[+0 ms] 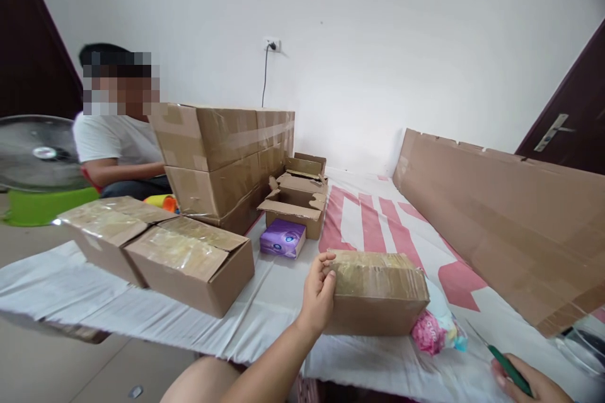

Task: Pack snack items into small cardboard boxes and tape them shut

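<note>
My left hand [319, 295] grips the left end of a small taped cardboard box [378, 293] that rests on the white sheet [265, 315] in front of me. My right hand [529, 384] is at the bottom right corner, closed round a thin green-handled tool [510, 370] whose tip points toward the box. A pink and blue plastic packet [437, 330] lies against the box's right side.
Two sealed boxes [161, 252] lie at the left, and a purple tissue pack [283, 238] sits beside small open boxes [297, 198]. A tall stack of big boxes [227, 157] stands behind. A flat cardboard sheet [510, 227] leans at the right. Another person [118, 145] sits by a fan [40, 154].
</note>
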`<state>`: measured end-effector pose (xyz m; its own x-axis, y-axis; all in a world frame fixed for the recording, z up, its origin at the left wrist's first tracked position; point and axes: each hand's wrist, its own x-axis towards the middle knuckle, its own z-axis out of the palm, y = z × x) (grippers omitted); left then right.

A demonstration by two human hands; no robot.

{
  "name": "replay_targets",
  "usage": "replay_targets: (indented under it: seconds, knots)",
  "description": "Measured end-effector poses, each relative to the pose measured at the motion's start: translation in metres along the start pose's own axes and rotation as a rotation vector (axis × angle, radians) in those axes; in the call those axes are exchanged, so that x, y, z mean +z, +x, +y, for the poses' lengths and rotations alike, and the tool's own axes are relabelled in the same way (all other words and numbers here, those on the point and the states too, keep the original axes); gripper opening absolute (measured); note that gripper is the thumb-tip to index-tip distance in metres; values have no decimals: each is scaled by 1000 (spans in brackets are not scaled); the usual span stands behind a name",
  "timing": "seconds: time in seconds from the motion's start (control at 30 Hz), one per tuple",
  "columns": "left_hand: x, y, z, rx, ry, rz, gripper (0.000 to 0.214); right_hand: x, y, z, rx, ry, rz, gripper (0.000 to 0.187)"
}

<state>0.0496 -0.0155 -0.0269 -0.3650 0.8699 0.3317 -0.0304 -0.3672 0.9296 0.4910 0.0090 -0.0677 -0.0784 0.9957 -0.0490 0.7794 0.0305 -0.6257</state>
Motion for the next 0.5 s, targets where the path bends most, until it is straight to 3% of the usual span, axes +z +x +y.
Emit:
replay_targets:
  seconds: [0.13, 0.27, 0.37, 0.43, 0.5]
  knots:
    - [-5, 2, 1, 47, 37, -101, 32, 4, 7, -8, -33, -137, 236, 37]
    - [-16, 4, 2, 143, 118, -268, 53, 3, 12, -26, -41, -195, 398, 51]
    - [-21, 5, 3, 167, 145, -349, 65, 4, 4, -68, -135, -191, 520, 60]
    - [-23, 7, 3, 143, 135, -371, 69, 14, -9, -110, -323, -213, 528, 54]
    - [-25, 9, 4, 110, 127, -392, 70, 31, -24, -155, -582, -243, 435, 49]
